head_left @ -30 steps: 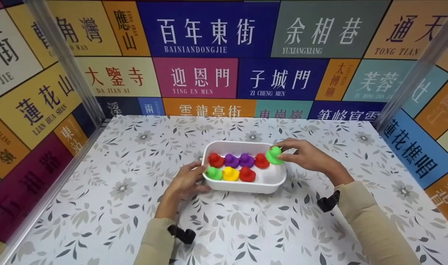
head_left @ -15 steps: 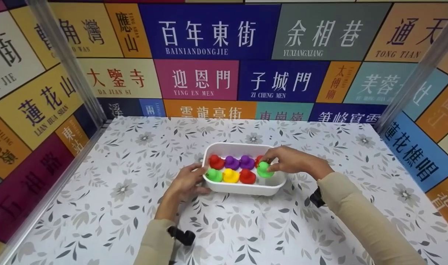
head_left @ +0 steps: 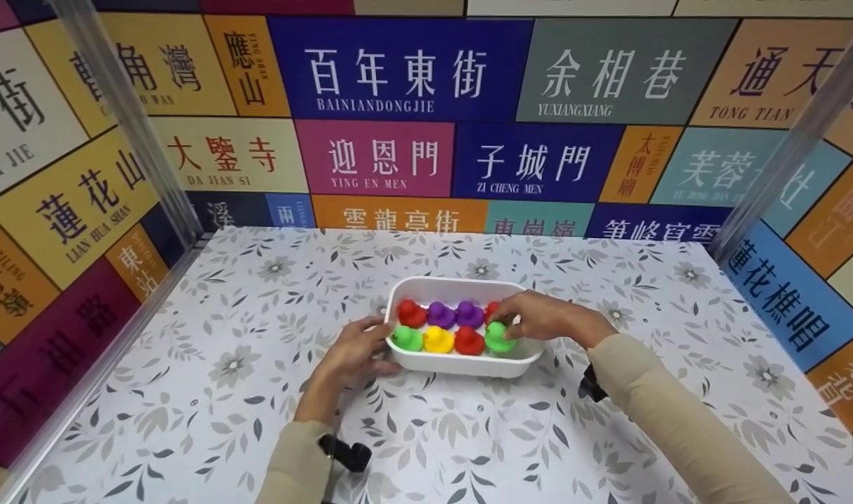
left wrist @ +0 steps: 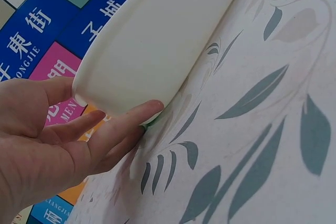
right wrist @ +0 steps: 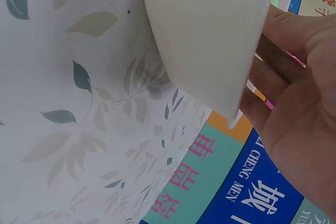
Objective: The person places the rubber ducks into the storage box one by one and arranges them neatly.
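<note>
A white plastic box (head_left: 461, 365) holds two rows of toy ducks. My left hand (head_left: 356, 350) grips its left end; in the left wrist view its fingers (left wrist: 126, 121) lie against the outer wall. My right hand (head_left: 549, 316) reaches over the right end and pinches a green duck (head_left: 498, 338) at the right of the near row. Beside it sit a red duck (head_left: 469, 341), a yellow duck (head_left: 438, 340) and another green duck (head_left: 407, 339). Two purple ducks (head_left: 440, 315) stand between red ducks (head_left: 412, 314) behind, the right one partly covered. The right wrist view mostly shows the box wall (right wrist: 205, 35).
The box stands on a table (head_left: 426, 441) covered with a leaf-and-flower pattern. Colourful panels with printed characters (head_left: 398, 70) enclose the back and both sides. Clear corner posts (head_left: 143, 126) rise at the table's back corners.
My right hand has brought the green duck from above the box's back right corner, left and down into the near row beside the red duck. My left hand has stayed on the box.
</note>
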A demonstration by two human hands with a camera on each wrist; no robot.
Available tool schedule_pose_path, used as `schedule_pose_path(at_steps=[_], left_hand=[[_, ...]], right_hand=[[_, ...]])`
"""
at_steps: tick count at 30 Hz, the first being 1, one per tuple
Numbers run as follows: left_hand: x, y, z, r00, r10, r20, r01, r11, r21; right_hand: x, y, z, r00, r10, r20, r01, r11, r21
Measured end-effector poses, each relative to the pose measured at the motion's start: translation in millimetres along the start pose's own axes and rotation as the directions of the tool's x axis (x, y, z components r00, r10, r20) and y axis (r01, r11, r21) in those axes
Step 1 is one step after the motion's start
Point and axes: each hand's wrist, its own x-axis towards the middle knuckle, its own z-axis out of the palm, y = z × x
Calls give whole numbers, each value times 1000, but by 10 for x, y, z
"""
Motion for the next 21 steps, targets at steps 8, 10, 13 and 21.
schedule_pose_path(at_steps=[8,10,13,21], left_hand=[[7,-28,-38,1000,8,6,-8,1000,-5],[0,-35,-47,1000,-3,8,3,1000,-6],[2,-26,-49,1000,-17,21,17,1000,-12],[-24,135,-65,999,-44,1,44,990,132]], right_hand=[[46,30,100,1000,5,21,-5,1000,-17],[58,25,131,999,14,35,-13,1000,-23],[51,8,126,999,30,39,-28,999,-32],[-123,-61,-138,997,55,-50,-56,998,-29]])
